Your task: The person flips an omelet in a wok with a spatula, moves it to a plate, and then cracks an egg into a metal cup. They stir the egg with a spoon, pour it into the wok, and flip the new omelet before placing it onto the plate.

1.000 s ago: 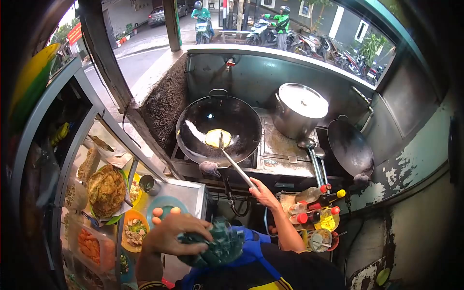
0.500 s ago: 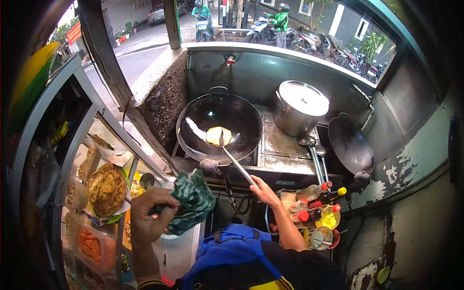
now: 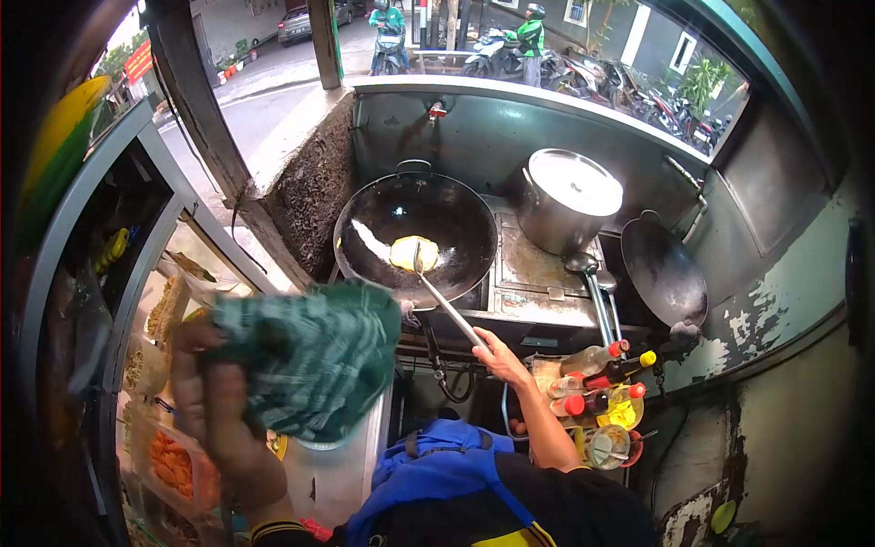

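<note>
A dark green checked cloth (image 3: 314,365) hangs from my left hand (image 3: 223,410), close to the camera and smeared by motion; the fingers are closed on its left edge. My right hand (image 3: 501,358) is wrapped round the handle of a long metal spatula (image 3: 451,314). The tool's head rests on a yellow-white egg (image 3: 413,253) frying in a large black wok (image 3: 460,210). A whitish streak runs up the wok's left side. The cloth hides part of the food shelf and the wok's lower left rim.
A lidded steel pot (image 3: 565,205) stands right of the wok, with ladles (image 3: 597,296) in front. A second wok (image 3: 663,273) leans at the right wall. Sauce bottles (image 3: 606,374) crowd beside my right forearm. A glass-sided food case (image 3: 182,219) borders the left. Outside are riders and motorbikes.
My left hand has come up and nearer the camera, and the cloth has spread out wider. The right hand and spatula stay nearly where they were on the egg.
</note>
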Tool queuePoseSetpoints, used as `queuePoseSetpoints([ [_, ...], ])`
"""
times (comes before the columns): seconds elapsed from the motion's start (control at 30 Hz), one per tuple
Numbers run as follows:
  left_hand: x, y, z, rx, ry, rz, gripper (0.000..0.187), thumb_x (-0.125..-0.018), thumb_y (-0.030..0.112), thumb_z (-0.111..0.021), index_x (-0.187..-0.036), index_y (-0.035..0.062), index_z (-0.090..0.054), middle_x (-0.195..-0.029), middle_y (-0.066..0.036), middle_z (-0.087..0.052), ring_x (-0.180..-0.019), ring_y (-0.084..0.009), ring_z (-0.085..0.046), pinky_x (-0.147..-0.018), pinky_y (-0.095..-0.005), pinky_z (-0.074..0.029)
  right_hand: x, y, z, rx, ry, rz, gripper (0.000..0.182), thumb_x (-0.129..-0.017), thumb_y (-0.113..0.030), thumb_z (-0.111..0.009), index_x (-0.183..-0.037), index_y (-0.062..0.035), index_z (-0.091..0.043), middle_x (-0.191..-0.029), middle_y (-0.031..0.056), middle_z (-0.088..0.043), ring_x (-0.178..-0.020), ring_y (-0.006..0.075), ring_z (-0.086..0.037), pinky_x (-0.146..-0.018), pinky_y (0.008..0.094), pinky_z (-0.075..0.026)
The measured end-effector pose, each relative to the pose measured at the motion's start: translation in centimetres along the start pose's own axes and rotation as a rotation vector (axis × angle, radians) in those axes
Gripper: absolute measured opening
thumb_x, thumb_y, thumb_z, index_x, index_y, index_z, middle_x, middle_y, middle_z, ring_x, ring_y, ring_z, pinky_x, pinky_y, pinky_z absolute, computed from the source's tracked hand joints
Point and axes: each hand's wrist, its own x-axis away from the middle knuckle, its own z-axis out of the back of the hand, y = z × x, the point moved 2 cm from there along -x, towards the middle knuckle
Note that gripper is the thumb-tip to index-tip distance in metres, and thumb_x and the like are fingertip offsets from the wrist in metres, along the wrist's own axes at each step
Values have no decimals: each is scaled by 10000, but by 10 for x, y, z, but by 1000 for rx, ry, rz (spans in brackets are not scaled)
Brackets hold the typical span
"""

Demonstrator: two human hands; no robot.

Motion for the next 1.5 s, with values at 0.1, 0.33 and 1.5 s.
queuePoseSetpoints([
  [0.1, 25, 22, -10, 467, -463, -84, 183, -901, 188, -660, -872, 9, -633, -824, -111, -674, -735, -227, -680, -662, -323, -541, -2, 6, 2, 62, 15, 97, 538, -976, -237, -592, -1448, -39, -425, -1387, 159, -546, -1282, 262, -515, -1072, 349, -384],
  [0.33, 64, 29, -40, 961, -893, 140, 217, -914, 231, -626, -864, 20, -626, -830, -116, -659, -766, -223, -662, -670, -339, -529, -5, 13, 0, 63, 25, 137, 524, -983, -215, -580, -1454, -55, -414, -1418, 149, -519, -1316, 239, -476, -1096, 353, -358],
  [1.5, 59, -53, 45, 296, -501, 895, 369, -609, 66, -675, -941, 26, -520, -921, -95, -599, -803, -171, -553, -719, -260, -435, -5, 18, -1, -12, 27, 38, 534, -974, -251, -600, -1447, -67, -434, -1316, 145, -585, -1199, 234, -559, -1025, 348, -419],
])
